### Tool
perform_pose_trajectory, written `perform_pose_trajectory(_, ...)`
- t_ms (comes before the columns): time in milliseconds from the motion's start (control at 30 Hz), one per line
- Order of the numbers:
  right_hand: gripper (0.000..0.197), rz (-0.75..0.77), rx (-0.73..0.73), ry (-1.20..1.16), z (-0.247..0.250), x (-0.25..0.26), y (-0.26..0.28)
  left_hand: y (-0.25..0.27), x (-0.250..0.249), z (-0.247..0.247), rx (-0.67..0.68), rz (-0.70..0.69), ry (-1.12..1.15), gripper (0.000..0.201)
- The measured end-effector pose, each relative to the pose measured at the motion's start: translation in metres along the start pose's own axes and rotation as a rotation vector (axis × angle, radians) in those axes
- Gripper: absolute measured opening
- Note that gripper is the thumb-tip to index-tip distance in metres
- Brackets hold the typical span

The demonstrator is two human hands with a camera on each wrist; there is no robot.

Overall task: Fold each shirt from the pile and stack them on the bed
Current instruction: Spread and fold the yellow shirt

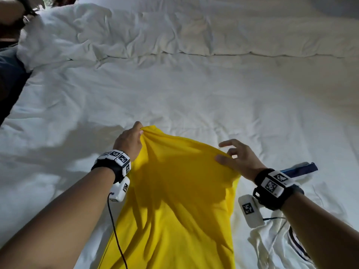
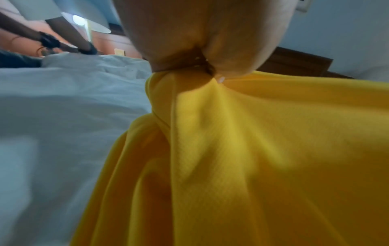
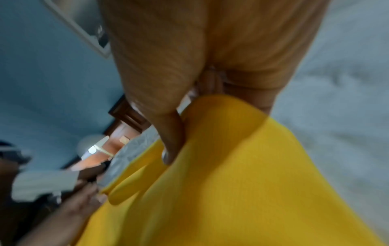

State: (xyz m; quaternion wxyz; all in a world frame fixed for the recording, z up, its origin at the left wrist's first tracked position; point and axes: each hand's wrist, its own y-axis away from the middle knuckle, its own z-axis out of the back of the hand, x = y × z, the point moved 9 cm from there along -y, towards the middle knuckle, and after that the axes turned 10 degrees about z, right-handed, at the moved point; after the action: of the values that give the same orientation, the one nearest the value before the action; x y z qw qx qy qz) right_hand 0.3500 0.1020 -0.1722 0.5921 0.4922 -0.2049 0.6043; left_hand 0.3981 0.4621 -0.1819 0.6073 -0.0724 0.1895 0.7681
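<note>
left hand: grip bunched tight on yellow shirt far corner
right hand: thumb-pinch on other corner — index finger loose
bed: white sheet beneath shirt

Both arms fwd; left hand fisted, right hand thumb-pinching, index out.

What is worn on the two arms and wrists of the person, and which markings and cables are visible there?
Both forearms are bare, with no sleeves. Each wrist carries a black band topped with white blocks printed with black square-code markers. A white box with the same kind of marker hangs below each wrist: left, right. A thin black cable runs down from the left box.
</note>
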Motion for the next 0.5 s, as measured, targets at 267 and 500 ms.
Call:
perform_pose_trajectory(267,0.025,0.090,0.103,0.094,-0.022,-0.005,-0.002,0.009,-0.092,-0.041,0.134,-0.301,-0.228,0.085)
perform_pose_trajectory(500,0.031,0.100,0.180,0.053,-0.046,-0.004,0.013,0.055,-0.179,-0.125,0.550,-0.539,-0.530,0.059)
